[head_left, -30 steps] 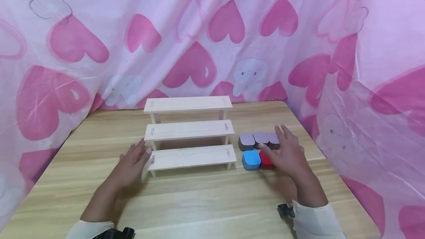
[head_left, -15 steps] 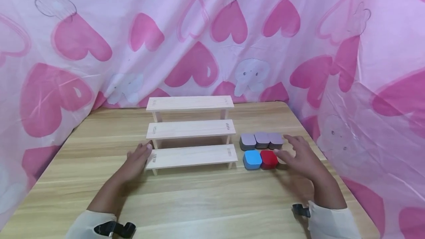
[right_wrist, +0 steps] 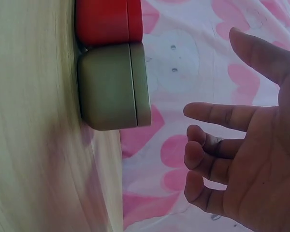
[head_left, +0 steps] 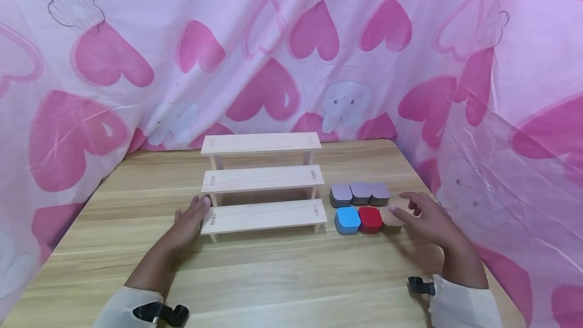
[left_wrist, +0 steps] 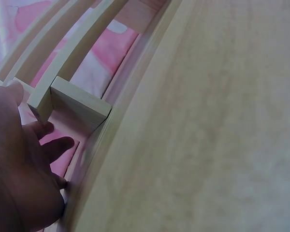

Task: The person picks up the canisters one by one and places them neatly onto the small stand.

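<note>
We see the right hand [head_left: 430,219] relaxed, its thumb well apart from its loosely bent fingers, and it holds nothing. From the head it overlaps the edge of a tan block [head_left: 389,220], but the right wrist view shows a plain gap between that block and every fingertip, so we can say the hand is over it without touching it.

The tan block stands on the wooden table [head_left: 273,277] at the right end of the front row, against a red block [head_left: 370,219], which has a blue block [head_left: 347,220] on its left. Just behind them we find three lavender blocks [head_left: 360,193], side by side and touching.

The left hand [head_left: 188,224] is at the left end of a pale three-step wooden rack [head_left: 264,216], beside the lowest boards. In the left wrist view its fingers are spaced apart and gently bent, with none closed round the wood. The thumb lies close against the end of a board; whether it actually presses there, we cannot tell.

The rack stands left of the blocks, near the middle of the table, its steps rising toward a pink heart-patterned cloth [head_left: 273,29].
</note>
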The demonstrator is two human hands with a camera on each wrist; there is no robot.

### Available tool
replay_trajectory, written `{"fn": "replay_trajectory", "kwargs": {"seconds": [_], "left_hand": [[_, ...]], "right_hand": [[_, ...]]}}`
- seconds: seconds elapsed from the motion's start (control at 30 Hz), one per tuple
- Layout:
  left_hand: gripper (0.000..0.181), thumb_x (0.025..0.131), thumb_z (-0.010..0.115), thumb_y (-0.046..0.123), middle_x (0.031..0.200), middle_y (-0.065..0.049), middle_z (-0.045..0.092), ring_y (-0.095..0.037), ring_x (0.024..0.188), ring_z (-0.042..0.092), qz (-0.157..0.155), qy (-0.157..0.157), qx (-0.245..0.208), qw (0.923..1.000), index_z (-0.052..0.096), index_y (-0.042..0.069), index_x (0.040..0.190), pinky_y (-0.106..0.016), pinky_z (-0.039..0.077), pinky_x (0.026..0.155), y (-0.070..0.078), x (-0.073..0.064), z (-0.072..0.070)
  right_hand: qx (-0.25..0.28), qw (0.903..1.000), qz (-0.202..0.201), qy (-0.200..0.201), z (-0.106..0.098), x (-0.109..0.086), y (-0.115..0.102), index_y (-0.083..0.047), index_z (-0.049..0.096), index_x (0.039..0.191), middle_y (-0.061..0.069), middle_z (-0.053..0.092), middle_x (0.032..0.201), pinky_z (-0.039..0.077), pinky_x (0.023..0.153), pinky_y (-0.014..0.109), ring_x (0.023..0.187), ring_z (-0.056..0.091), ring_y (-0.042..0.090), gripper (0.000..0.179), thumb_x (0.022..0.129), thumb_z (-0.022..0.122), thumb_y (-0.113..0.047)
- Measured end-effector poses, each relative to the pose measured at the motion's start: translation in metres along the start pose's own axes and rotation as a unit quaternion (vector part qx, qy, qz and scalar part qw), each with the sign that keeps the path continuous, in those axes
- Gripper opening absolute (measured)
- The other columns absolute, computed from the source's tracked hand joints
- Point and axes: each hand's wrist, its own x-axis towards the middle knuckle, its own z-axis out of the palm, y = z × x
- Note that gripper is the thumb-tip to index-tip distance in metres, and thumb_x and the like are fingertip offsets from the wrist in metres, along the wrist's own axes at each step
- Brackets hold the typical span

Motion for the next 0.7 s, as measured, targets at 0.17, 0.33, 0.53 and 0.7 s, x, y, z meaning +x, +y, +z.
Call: {"fn": "replay_trajectory", "kwargs": {"seconds": [0.17,0.33,0.53,0.7], "left_hand": [[0.086,0.114,0.016,0.064,0.182,-0.026,-0.006,-0.051,0.167,-0.02,0.014,0.006,-0.021,0.9997,0.001,0.004,0.175,-0.077,-0.033,0.121,0.0,0.002,-0.001],[0.081,0.116,0.035,0.058,0.186,-0.012,-0.004,-0.053,0.17,0.003,0.059,0.077,-0.06,0.9935,-0.011,0.029,0.176,-0.08,0.003,0.132,0.003,-0.003,-0.001],[0.077,0.118,0.048,0.035,0.187,-0.008,0.003,-0.052,0.167,0.024,0.144,0.123,-0.069,0.9795,-0.002,0.041,0.176,-0.068,0.025,0.133,0.008,-0.009,0.0],[0.07,0.119,0.046,0.031,0.186,-0.008,0.009,-0.046,0.167,0.027,0.14,0.104,-0.067,0.9825,0.007,0.043,0.176,-0.035,0.031,0.133,0.01,-0.01,0.001]], "right_hand": [[0.016,0.9999,0.001,-0.007,-0.002,-0.001,0.004,0.008,0.054,0.151,0.018,0.064,0.112,0.054,0.071,0.033,0.1,0.058,0.028,0.073,0.102,0.075,-0.042],[0.027,0.9995,0.005,-0.013,-0.001,-0.002,0.006,0.008,0.054,0.151,0.016,0.064,0.111,0.055,0.073,0.032,0.1,0.06,0.028,0.071,0.103,0.073,-0.041],[0.033,0.9992,0.01,-0.023,-0.002,-0.004,0.011,0.006,0.052,0.154,0.01,0.062,0.101,0.053,0.069,0.029,0.095,0.057,0.024,0.073,0.103,0.073,-0.043],[0.045,0.9977,0.021,-0.047,-0.004,-0.004,0.012,0.004,0.05,0.156,0.008,0.062,0.097,0.054,0.067,0.028,0.09,0.057,0.022,0.078,0.101,0.076,-0.045]]}}
